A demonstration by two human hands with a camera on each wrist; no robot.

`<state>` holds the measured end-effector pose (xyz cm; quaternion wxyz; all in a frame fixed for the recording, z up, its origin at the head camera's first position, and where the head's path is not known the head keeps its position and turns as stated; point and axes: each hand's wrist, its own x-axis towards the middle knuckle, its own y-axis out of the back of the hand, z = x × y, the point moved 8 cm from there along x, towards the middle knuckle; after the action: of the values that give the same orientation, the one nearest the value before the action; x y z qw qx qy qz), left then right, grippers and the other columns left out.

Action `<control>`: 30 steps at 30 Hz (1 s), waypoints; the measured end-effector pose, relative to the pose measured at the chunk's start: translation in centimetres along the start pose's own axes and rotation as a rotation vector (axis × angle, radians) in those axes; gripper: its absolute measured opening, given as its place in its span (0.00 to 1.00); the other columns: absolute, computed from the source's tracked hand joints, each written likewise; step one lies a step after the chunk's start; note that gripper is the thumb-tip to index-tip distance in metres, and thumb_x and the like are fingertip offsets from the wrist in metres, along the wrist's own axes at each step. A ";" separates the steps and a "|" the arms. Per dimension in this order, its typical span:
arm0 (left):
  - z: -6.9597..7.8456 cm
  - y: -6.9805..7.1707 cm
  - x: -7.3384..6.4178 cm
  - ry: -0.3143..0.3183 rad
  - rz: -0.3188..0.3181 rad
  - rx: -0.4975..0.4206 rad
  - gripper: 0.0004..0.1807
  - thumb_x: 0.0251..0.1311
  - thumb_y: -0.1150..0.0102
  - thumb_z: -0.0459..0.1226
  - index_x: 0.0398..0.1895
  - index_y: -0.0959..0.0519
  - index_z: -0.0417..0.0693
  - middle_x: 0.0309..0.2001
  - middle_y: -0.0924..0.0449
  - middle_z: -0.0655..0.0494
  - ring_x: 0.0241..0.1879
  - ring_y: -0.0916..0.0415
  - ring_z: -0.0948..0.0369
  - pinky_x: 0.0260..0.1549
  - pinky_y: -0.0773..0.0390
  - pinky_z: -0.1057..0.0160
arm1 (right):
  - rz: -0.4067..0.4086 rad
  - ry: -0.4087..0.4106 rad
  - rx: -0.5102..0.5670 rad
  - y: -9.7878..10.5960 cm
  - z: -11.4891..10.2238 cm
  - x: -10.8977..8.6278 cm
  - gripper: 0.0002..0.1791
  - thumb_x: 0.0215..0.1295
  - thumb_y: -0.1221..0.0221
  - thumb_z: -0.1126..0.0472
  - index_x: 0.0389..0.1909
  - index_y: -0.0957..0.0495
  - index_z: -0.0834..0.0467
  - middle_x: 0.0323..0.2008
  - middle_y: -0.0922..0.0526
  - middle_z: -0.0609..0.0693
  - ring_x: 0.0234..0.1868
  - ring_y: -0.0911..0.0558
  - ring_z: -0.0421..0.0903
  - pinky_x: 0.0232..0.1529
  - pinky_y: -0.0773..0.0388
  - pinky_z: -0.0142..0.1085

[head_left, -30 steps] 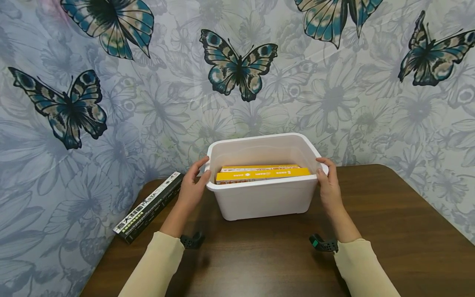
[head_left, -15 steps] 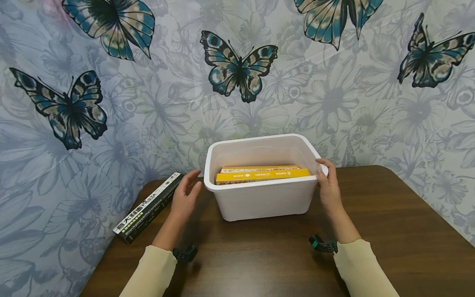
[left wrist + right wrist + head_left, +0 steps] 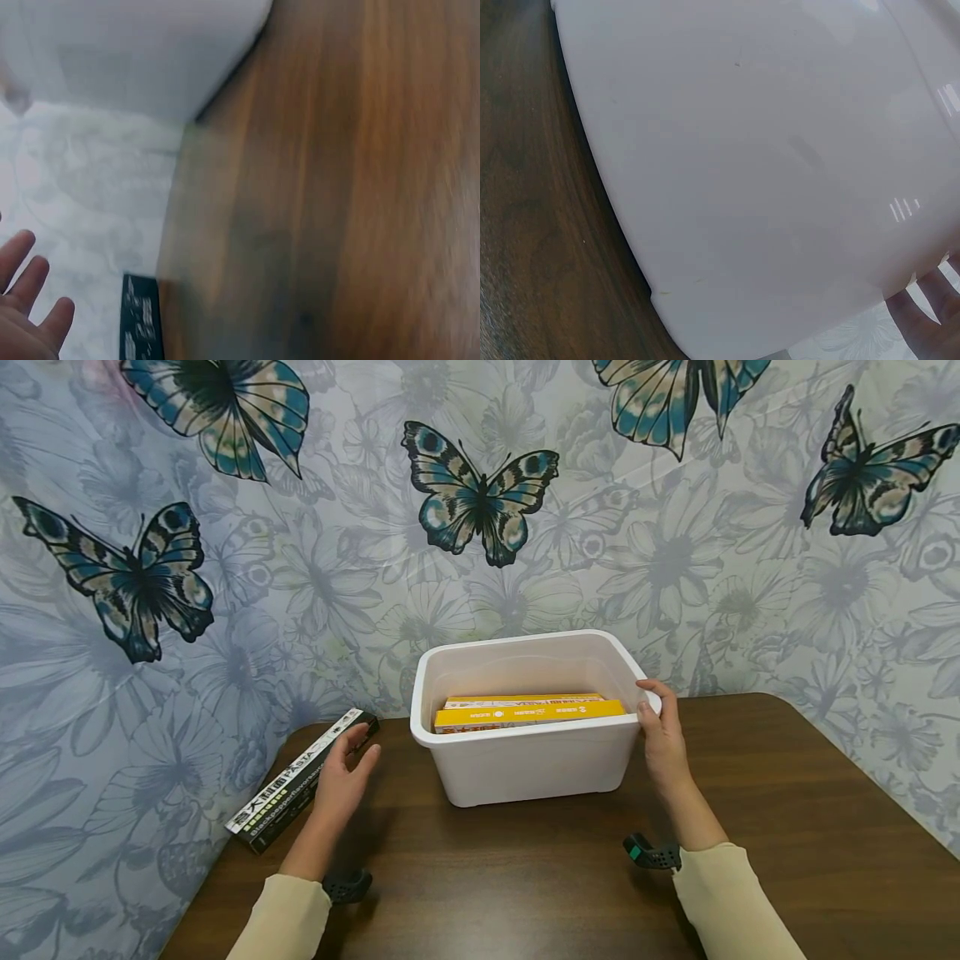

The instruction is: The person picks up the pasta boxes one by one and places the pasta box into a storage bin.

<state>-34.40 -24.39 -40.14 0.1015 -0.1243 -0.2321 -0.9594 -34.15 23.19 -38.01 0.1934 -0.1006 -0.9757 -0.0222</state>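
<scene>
In the head view my right hand holds the right rim of a white plastic bin; its fingers curl at the bin's edge in the right wrist view. Two yellow pasta boxes lie inside the bin. My left hand, off the bin, hovers with spread, loosely bent fingers over the far end of a black-and-white pasta box. In the left wrist view its fingers appear apart from that black box; whether they touch it in the head view I cannot tell.
The brown wooden table carries the bin and the black box, which lies slanted along the left edge. Behind the table hangs a wall covering with butterflies and flowers. A dark band is on each wrist.
My left hand has let go of the bin's left rim and moved left to the black pasta box. My right hand stays on the right rim; the bin has barely shifted.
</scene>
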 end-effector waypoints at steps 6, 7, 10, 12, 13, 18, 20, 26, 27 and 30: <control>-2.3 2.6 -0.5 0.127 0.043 0.086 0.32 0.71 0.46 0.50 0.74 0.38 0.52 0.76 0.41 0.46 0.77 0.48 0.46 0.71 0.45 0.41 | 0.001 0.002 -0.004 0.0 0.0 0.0 0.23 0.78 0.60 0.54 0.71 0.44 0.53 0.69 0.42 0.42 0.64 0.38 0.43 0.61 0.38 0.37; -2.6 3.1 -0.6 0.140 0.054 0.103 0.32 0.71 0.47 0.51 0.74 0.38 0.52 0.76 0.41 0.45 0.77 0.49 0.45 0.71 0.45 0.40 | 0.001 0.002 -0.004 0.0 0.1 0.0 0.23 0.78 0.60 0.54 0.71 0.43 0.53 0.69 0.42 0.42 0.64 0.38 0.43 0.61 0.37 0.37; -3.2 4.6 -0.9 0.167 0.090 0.159 0.34 0.70 0.47 0.54 0.75 0.39 0.53 0.76 0.42 0.44 0.77 0.49 0.43 0.70 0.45 0.38 | 0.001 0.006 -0.004 0.0 0.0 0.0 0.23 0.78 0.60 0.54 0.71 0.43 0.53 0.69 0.42 0.42 0.64 0.38 0.44 0.60 0.37 0.37; -3.5 5.6 -0.9 0.180 0.115 0.182 0.35 0.70 0.47 0.54 0.75 0.40 0.53 0.77 0.42 0.44 0.76 0.48 0.42 0.69 0.45 0.37 | 0.004 0.005 -0.004 0.1 0.0 0.0 0.23 0.78 0.60 0.54 0.70 0.43 0.53 0.69 0.42 0.43 0.64 0.37 0.44 0.60 0.37 0.36; -3.7 6.1 -1.0 0.188 0.126 0.193 0.35 0.70 0.47 0.54 0.76 0.40 0.53 0.77 0.43 0.44 0.76 0.48 0.42 0.69 0.45 0.37 | 0.004 0.006 -0.006 0.0 0.0 0.0 0.24 0.78 0.60 0.54 0.71 0.43 0.53 0.69 0.42 0.43 0.64 0.37 0.44 0.60 0.37 0.36; -5.1 8.8 -1.4 0.238 0.204 0.234 0.35 0.69 0.46 0.51 0.76 0.40 0.50 0.76 0.42 0.40 0.75 0.47 0.39 0.69 0.44 0.37 | 0.011 0.007 -0.006 0.0 -0.1 0.0 0.24 0.78 0.60 0.55 0.71 0.44 0.54 0.69 0.41 0.43 0.64 0.38 0.44 0.60 0.38 0.37; -5.7 9.7 -1.7 0.265 0.232 0.256 0.36 0.69 0.46 0.51 0.75 0.40 0.47 0.75 0.42 0.38 0.75 0.47 0.38 0.69 0.44 0.37 | 0.011 0.005 -0.004 -0.1 -0.1 0.0 0.24 0.78 0.60 0.55 0.71 0.44 0.54 0.69 0.41 0.43 0.64 0.38 0.43 0.60 0.39 0.36; -7.5 11.4 -2.3 0.325 0.254 0.331 0.40 0.67 0.44 0.52 0.76 0.42 0.43 0.75 0.43 0.35 0.73 0.46 0.36 0.68 0.45 0.36 | 0.013 -0.001 0.001 -0.1 -0.1 0.0 0.24 0.78 0.61 0.55 0.71 0.44 0.54 0.69 0.42 0.44 0.64 0.38 0.44 0.59 0.37 0.35; -7.7 11.6 -2.3 0.328 0.253 0.343 0.41 0.67 0.43 0.52 0.77 0.43 0.44 0.75 0.43 0.35 0.73 0.46 0.35 0.67 0.45 0.36 | 0.013 -0.003 0.001 0.0 0.0 0.0 0.24 0.78 0.60 0.55 0.71 0.44 0.54 0.69 0.42 0.44 0.64 0.38 0.44 0.59 0.37 0.35; -8.3 12.1 -2.5 0.323 0.254 0.365 0.42 0.65 0.40 0.50 0.77 0.43 0.43 0.74 0.42 0.33 0.72 0.45 0.35 0.68 0.44 0.37 | 0.015 -0.011 -0.002 0.0 0.0 0.0 0.24 0.79 0.61 0.55 0.71 0.44 0.53 0.70 0.42 0.44 0.64 0.38 0.44 0.59 0.37 0.34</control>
<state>-30.60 -38.45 -42.91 0.2775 0.0226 -0.3646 -0.8886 -34.10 23.22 -37.98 0.1880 -0.1084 -0.9760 -0.0212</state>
